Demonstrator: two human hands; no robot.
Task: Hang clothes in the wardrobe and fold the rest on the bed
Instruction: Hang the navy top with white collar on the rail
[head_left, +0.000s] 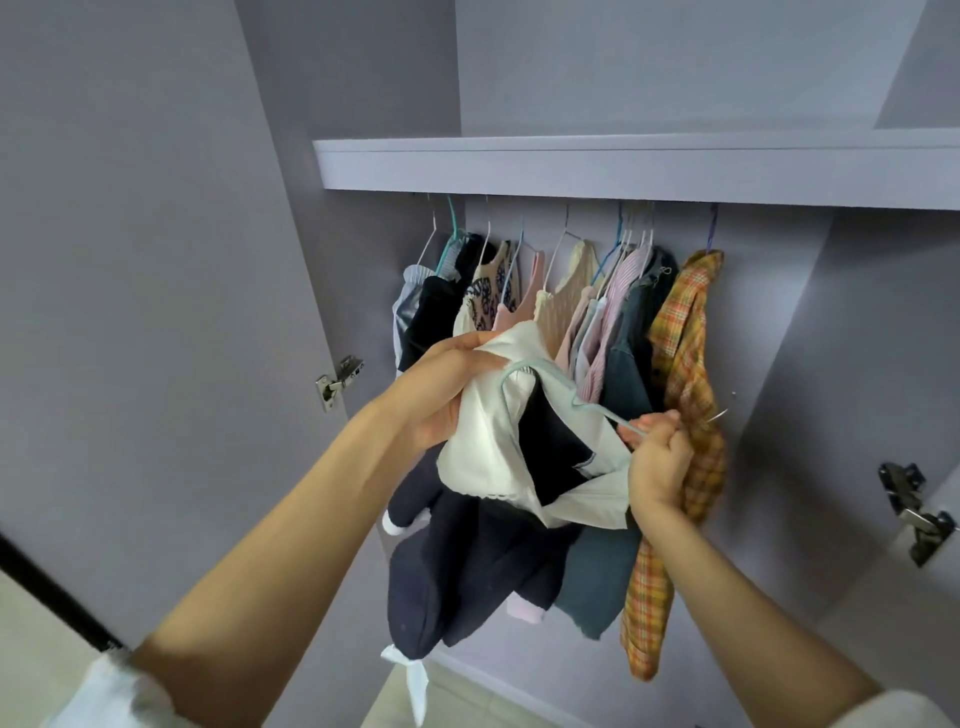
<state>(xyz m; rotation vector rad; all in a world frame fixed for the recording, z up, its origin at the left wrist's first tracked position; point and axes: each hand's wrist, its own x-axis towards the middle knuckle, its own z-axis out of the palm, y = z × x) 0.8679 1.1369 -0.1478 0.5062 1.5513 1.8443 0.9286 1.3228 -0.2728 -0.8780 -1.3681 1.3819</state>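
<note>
I hold a navy dress (467, 561) with a broad white collar (483, 447) up in front of the open wardrobe (156, 260), and I am working a pale green hanger (550, 384) into its neck. My left hand (441, 395) grips the collar at about ten o'clock from the dress's middle, fingers curled into the cloth. My right hand (657, 457), out at three o'clock, closes round the far end of the hanger where it comes out of the collar; the hanger's hook I cannot make out.

The first risk, as I judge it, is that only one shoulder of the dress gets seated. The hanger lies tilted, high at the left and low at the right, and the collar is bunched over it, so the neck may slide off the low end once I let go.

The second is the weight. The dress hangs long below my hands at six o'clock, with a white bow (410, 675) at one cuff, and that pull could drag the collar free of my left grip.

The third is the crowding at twelve o'clock. The row of hung clothes (545, 291) under the shelf (623, 166) is packed, and the plaid shirt (685, 374) hangs just behind my right hand. Lifting the dress in could snag it or knock a neighbouring hanger loose.
</note>
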